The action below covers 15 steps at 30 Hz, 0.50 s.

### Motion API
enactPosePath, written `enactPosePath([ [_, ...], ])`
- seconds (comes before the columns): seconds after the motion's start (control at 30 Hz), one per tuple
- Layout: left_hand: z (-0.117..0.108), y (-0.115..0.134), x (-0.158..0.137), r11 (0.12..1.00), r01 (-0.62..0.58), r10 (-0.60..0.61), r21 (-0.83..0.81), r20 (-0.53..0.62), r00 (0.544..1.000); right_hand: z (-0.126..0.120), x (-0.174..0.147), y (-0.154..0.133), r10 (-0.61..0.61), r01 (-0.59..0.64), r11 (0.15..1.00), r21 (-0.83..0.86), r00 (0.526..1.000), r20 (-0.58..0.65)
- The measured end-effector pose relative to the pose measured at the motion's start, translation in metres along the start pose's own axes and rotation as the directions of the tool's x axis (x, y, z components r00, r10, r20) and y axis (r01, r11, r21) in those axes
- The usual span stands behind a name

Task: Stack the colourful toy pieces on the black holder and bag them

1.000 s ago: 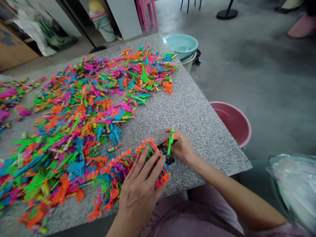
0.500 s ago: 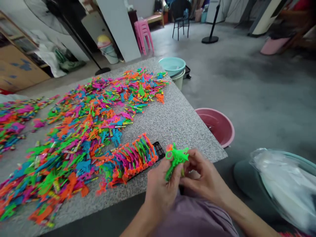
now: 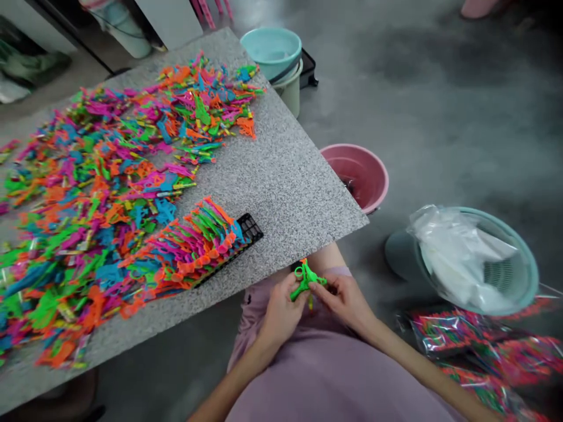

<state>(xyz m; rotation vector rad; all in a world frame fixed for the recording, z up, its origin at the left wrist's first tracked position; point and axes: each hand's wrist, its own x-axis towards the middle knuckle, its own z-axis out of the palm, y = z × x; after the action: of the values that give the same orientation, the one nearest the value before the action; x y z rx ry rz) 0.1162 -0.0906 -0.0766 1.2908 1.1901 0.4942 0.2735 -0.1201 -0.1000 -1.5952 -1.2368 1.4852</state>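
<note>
Over my lap, just off the table's front edge, I hold a small bright green plastic toy gun (image 3: 309, 278) with an orange tip. My left hand (image 3: 281, 308) is closed around its handle end. The fingers of my right hand (image 3: 349, 299) pinch its other end. A thin yellow piece hangs beneath the toy, partly hidden by my fingers. On the table to the left, similar toys in orange, pink, green and blue stand packed in a row (image 3: 197, 243) in a black plastic rack (image 3: 250, 227), whose right end shows bare.
A large loose pile of coloured toys (image 3: 109, 170) covers the left of the speckled table (image 3: 290, 176). Beyond its right edge stand a blue basin (image 3: 270, 47), a pink tub (image 3: 373, 170) and a teal basket (image 3: 528, 275) with clear plastic bags. Filled bags (image 3: 457, 334) lie on the floor.
My view has tipped downward and right, so the table and tubs appear shifted up and left. Both hands still hold the green toy gun, which is now turned differently.
</note>
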Motion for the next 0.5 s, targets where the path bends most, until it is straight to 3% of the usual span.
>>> enactPosePath([
  [0.13, -0.0010, 0.0059, -0.0010, 1.000, 0.003, -0.003, 0.015, 0.010, 1.000, -0.0021, 0.0005, 0.0025, -0.023, 0.019, 0.994, 0.104, 0.999, 0.035],
  [0.23, -0.0023, 0.0077, -0.0036, 0.999, 0.005, -0.006, 0.049, 0.020, 1.000, -0.0002, -0.0019, 0.0020, 0.026, -0.055, 0.973, 0.224, 0.991, 0.130],
  [0.5, 0.0000, 0.0075, -0.0067, 0.993, 0.022, -0.026, 0.114, 0.032, 0.999, 0.0031, -0.0022, -0.0010, 0.084, -0.143, 0.949, 0.281, 0.974, 0.211],
])
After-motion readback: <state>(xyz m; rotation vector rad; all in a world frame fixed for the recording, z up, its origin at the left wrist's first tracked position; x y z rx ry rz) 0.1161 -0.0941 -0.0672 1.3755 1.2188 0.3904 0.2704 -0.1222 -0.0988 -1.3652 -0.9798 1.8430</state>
